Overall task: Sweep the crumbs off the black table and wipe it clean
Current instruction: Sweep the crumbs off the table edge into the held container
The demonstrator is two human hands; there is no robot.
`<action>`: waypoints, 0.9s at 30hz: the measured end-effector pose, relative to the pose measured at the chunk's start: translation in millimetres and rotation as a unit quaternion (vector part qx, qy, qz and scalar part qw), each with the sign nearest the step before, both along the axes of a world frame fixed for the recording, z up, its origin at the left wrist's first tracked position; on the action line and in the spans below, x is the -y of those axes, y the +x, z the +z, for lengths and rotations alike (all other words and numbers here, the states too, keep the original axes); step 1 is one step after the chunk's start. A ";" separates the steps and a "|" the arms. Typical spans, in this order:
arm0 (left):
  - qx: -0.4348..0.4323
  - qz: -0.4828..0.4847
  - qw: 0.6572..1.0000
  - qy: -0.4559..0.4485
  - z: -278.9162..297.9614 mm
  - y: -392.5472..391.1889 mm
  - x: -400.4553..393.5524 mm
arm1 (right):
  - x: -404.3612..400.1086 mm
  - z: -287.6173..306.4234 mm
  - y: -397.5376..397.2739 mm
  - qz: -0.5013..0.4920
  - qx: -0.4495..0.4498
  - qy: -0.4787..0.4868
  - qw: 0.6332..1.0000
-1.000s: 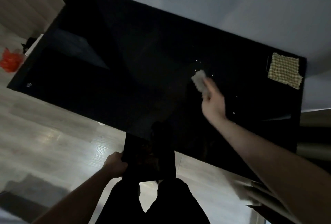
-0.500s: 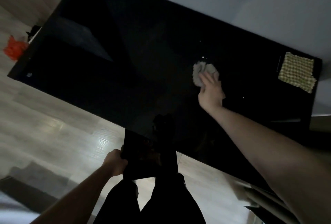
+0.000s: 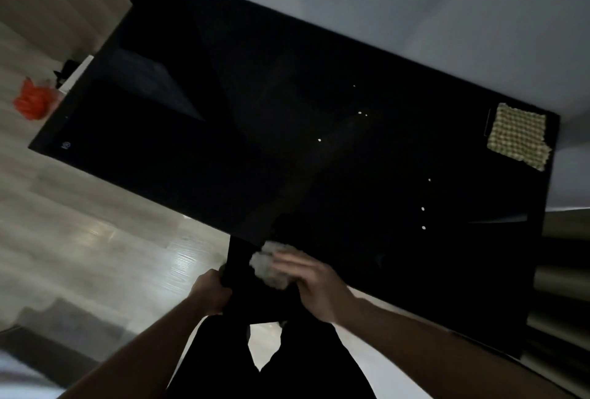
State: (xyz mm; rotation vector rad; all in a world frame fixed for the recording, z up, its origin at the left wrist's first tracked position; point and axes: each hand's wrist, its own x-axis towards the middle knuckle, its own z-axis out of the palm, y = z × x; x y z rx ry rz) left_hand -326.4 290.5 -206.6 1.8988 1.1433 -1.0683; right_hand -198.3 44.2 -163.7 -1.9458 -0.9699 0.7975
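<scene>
A glossy black table (image 3: 223,130) fills the middle of the view. Several pale crumbs lie on it, some near the centre (image 3: 360,113) and some toward the right (image 3: 423,208). My right hand (image 3: 314,283) presses a crumpled grey rag (image 3: 269,266) at the table's near edge. The rag sits over a flat black tray (image 3: 242,258) held just below that edge. My left hand (image 3: 210,293) grips the tray's left side.
A yellow checked cloth (image 3: 517,135) lies at the table's far right corner. An orange bag (image 3: 32,101) sits on the pale wood floor at the left. A white wall runs behind the table. My dark trouser legs stand below the tray.
My right hand has dragged the rag from the table's centre down to the near edge, over the tray. The left hand and tray have stayed at the edge.
</scene>
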 end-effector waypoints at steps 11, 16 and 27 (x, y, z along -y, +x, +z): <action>-0.005 -0.023 1.000 -0.008 -7.2 9.0 -13.0 | -5.7 3.1 261.5 -0.321 0.183 -0.104 0.923; -0.007 -0.027 1.000 -0.005 -19.7 7.1 -16.7 | -20.5 -12.8 332.0 -0.320 0.204 -0.179 0.908; -0.019 -0.006 1.000 -0.007 -18.7 3.5 -17.6 | -52.3 -33.4 219.8 -0.096 0.244 -0.168 0.950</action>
